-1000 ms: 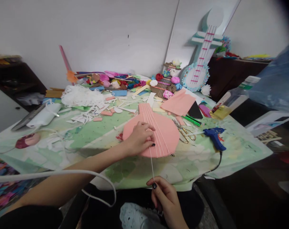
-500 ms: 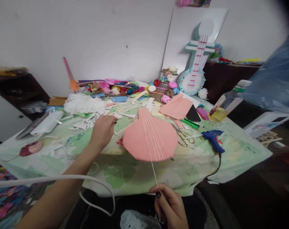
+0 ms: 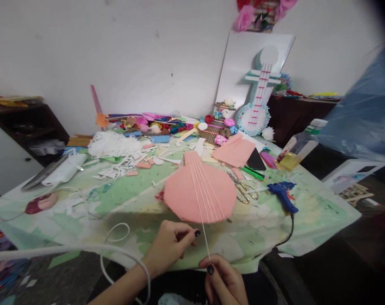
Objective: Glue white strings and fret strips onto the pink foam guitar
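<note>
So, right hand (image 3: 224, 281) pinches the white string (image 3: 205, 238) taut off the table (image 3: 309, 212) edge. Left hand (image 3: 171, 249) curls beside it, can't tell if it's gripping. Farther up, the string crosses the pink foam guitar (image 3: 186, 197). Stringing stage, I'd say; it needs steady tension.

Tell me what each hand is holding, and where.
The right hand pinches the free end of the white string coming off the pink foam guitar. The left hand holds nothing clearly; its fingertips sit beside that string.
</note>
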The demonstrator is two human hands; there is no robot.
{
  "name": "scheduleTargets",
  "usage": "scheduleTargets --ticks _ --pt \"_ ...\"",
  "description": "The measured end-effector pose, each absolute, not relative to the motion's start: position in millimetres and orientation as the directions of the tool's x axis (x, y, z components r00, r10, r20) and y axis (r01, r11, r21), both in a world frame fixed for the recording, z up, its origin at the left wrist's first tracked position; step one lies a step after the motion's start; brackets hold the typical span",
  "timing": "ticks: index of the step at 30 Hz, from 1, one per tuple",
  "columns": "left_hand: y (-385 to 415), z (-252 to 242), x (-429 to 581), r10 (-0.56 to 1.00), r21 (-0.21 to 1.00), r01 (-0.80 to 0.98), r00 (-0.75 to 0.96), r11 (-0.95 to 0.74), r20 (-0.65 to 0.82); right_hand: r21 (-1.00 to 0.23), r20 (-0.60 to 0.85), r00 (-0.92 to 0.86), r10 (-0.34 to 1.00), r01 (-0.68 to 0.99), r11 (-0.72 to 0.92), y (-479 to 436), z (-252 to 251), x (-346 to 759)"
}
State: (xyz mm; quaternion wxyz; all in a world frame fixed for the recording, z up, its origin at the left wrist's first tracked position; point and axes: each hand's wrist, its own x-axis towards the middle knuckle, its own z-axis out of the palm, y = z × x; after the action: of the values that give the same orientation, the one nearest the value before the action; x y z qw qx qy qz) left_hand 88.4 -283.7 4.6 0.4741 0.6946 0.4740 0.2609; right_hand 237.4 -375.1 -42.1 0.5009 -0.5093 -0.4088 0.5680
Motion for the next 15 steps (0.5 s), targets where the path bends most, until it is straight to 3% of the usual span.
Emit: scheduleTargets --ticks 5,9,12,15 --pt "-291 -10 106 0.898 0.978 0.145 0.394 0.148 -0.195 -0.973 -0.159 -0.006 0.987 -0.17 -0.157 -373 -48 238" --pt "-294 -17 120 0.901 0.941 -0.084 0.327 0.329 -0.286 -0.974 -0.141 -0.077 0.987 -0.165 -0.152 -371 -60 240" --pt "-293 -21 126 0.903 0.902 -0.197 0.284 0.384 -0.323 -0.977 -0.143 -0.148 0.979 -0.136 -0.164 -370 -64 244" --pt "-289 -26 129 0.914 0.897 -0.234 0.253 0.375 -0.316 -0.997 -0.071 -0.033 0.997 -0.009 -0.071 -362 -55 263"
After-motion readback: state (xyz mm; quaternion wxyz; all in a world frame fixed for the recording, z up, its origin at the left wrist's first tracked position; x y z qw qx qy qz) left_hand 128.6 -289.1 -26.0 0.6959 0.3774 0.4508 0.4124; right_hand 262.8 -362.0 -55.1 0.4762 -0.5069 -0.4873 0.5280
